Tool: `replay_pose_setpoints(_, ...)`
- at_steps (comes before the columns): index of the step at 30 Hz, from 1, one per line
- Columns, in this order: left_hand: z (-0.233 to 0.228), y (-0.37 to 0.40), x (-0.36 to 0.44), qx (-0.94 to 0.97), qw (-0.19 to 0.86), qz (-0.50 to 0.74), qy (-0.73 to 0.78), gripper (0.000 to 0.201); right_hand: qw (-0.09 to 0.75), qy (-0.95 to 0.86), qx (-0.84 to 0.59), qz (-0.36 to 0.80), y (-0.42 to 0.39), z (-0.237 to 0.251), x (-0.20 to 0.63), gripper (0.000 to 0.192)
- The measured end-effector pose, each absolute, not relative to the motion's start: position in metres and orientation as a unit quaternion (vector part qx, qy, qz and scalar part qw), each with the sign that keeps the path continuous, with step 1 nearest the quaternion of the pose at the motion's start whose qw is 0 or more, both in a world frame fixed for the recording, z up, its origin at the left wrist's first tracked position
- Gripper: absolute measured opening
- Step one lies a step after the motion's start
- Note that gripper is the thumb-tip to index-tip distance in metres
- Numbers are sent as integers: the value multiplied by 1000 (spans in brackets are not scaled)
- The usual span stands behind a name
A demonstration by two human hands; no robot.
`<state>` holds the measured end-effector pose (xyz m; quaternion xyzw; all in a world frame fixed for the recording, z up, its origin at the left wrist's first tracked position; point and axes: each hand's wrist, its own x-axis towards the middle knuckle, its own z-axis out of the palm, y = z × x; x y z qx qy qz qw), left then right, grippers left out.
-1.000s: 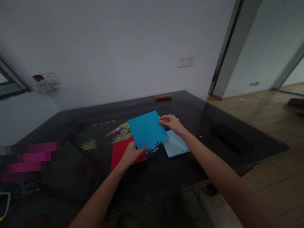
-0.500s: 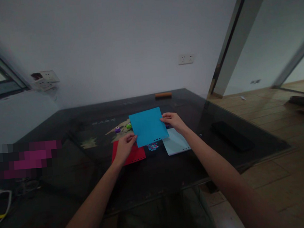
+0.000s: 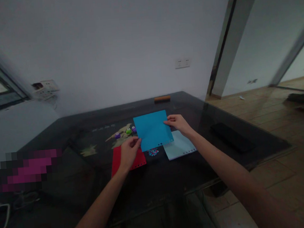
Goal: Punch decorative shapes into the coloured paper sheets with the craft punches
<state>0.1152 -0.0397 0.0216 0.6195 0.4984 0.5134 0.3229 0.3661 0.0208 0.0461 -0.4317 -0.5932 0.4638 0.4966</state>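
Both hands hold a bright blue sheet of paper (image 3: 152,129) just above the dark table (image 3: 64,135). My left hand (image 3: 128,153) pinches its left edge near the lower corner. My right hand (image 3: 178,123) grips its right edge. Small punched holes run along the sheet's bottom edge. Under my left hand lies a red sheet (image 3: 120,159) with holes along one edge. A pale blue sheet (image 3: 180,148) lies flat below my right wrist. A small heap of coloured paper bits (image 3: 153,152) sits between the two flat sheets.
Three small punches, purple (image 3: 117,135), green (image 3: 128,131) and purple (image 3: 133,129), stand behind the blue sheet. A brown block (image 3: 162,98) rests at the table's far edge. A dark flat object (image 3: 231,136) lies on the right. Wooden floor spreads beyond the table's right side.
My left hand slid from the sheet's bottom corner up to its left edge. The blue sheet turned a little squarer and shifted slightly right.
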Motion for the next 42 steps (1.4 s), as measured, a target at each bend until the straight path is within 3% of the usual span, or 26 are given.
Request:
replay_pose_setpoints(3,31,-41,133,618,344,523,475,24,506,-580,-445,459,13,49,383,27)
replay_pose_setpoints(8,35,-34,168,604,385,534,449,44,515,-571,-471,432,9,35,414,31)
replay_pose_setpoints(17,1,-29,205,673,343,418,504,19,412,-557,-576,434,15,4,459,32)
replay_pose_setpoints(23,-3,-38,205,719,327,357,499,15,341,-554,-586,484,15,2,474,32)
replay_pose_setpoints(32,-7,-30,187,738,272,323,526,8,311,-542,-597,504,15,-1,470,29)
replay_pose_setpoints(42,-6,-45,200,821,169,269,474,15,308,-546,-598,500,17,-8,470,26)
